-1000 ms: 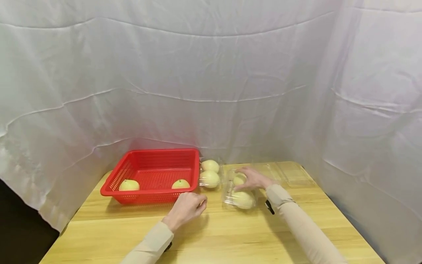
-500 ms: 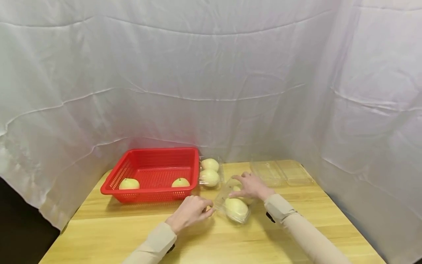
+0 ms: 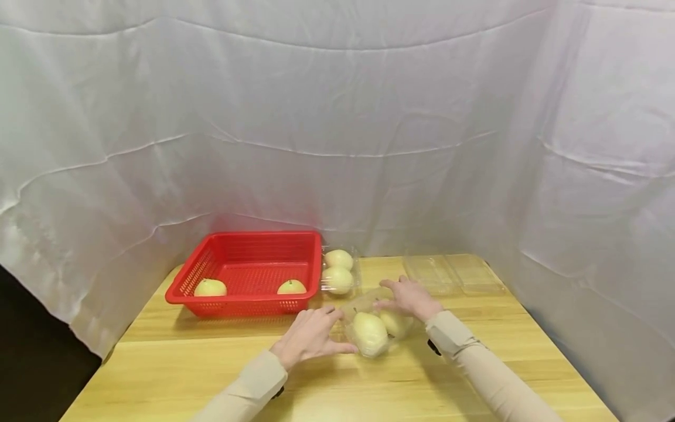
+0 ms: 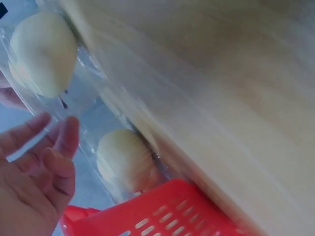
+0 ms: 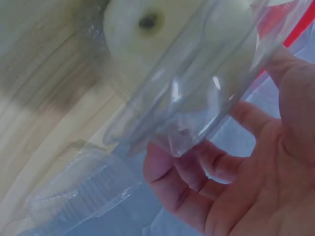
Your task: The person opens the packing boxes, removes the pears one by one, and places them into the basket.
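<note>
My right hand [image 3: 411, 299] grips a clear plastic clamshell box [image 5: 189, 105] by its edge, fingers curled at its rim in the right wrist view. Inside lie two pale yellow pears [image 3: 370, 335], and the box is tilted on the table. At the box's left side my left hand [image 3: 311, 337] is spread, thumb and fingers apart; whether they touch the plastic I cannot tell. In the left wrist view a pear [image 4: 45, 54] shows through the plastic just above the left fingertips.
A red basket [image 3: 242, 305] with two pears stands at the left back. Right beside it is another clear box holding two pears [image 3: 337, 280]. An unfilled, opened clear box [image 3: 474, 274] lies at the back right, near the grey curtain [image 3: 343, 117].
The right hand has turned the filled box and brought it slightly left and nearer. My left hand has moved right to the box, and its fingers have spread.
</note>
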{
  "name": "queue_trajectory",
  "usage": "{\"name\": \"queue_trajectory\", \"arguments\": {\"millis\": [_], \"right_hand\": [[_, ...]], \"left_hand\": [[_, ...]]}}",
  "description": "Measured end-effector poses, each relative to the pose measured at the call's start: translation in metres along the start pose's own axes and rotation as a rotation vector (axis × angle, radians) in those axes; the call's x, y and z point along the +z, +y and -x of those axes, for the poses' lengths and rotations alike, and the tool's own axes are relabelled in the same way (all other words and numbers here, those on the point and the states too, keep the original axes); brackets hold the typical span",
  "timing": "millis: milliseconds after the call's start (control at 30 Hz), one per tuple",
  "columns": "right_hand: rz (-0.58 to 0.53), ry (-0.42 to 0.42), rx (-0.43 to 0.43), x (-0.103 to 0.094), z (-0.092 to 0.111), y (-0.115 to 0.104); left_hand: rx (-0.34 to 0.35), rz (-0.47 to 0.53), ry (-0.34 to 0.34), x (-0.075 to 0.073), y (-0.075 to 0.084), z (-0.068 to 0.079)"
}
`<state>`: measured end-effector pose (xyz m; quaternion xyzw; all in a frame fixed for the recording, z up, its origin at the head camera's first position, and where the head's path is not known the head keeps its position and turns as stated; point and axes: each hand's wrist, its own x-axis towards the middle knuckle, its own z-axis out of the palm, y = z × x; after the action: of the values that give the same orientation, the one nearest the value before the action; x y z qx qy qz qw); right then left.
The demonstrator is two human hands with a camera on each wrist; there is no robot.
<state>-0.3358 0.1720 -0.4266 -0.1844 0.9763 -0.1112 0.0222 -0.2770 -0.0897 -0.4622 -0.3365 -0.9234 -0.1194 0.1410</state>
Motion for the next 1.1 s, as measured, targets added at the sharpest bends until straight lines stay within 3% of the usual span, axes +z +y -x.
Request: {"name": "queue_trajectory", "arguments": {"millis": [100,300,467,633,767,900,1100], "right_hand": [[-0.024,-0.008,0.04,0.0,0.002,0.0],[-0.217,-0.093,0.144,0.001,0.012,0.003],[-0.305,-0.136,0.178,-0.001,0.017,0.009],[-0.25,-0.167,0.185,-0.006,0.021,0.017],[-0.193,-0.193,0.153,-0.008,0.023,0.021],[-0.262,-0.207,0.056,-0.005,0.025,0.022],[-0.388,-0.256,-0.085,-0.002,0.028,0.018]], "left_hand": [[-0.036,-0.046,-0.019,-0.001,0.002,0.0],[-0.08,-0.05,-0.099,-0.002,0.001,0.001],[-0.002,-0.034,-0.096,-0.007,-0.005,0.002],[0.059,-0.003,-0.072,-0.009,-0.011,0.002],[0.043,0.05,-0.048,-0.006,-0.016,0.002],[-0.003,0.158,-0.024,-0.004,-0.015,0.003],[-0.173,0.411,-0.029,-0.001,-0.012,0.001]]}}
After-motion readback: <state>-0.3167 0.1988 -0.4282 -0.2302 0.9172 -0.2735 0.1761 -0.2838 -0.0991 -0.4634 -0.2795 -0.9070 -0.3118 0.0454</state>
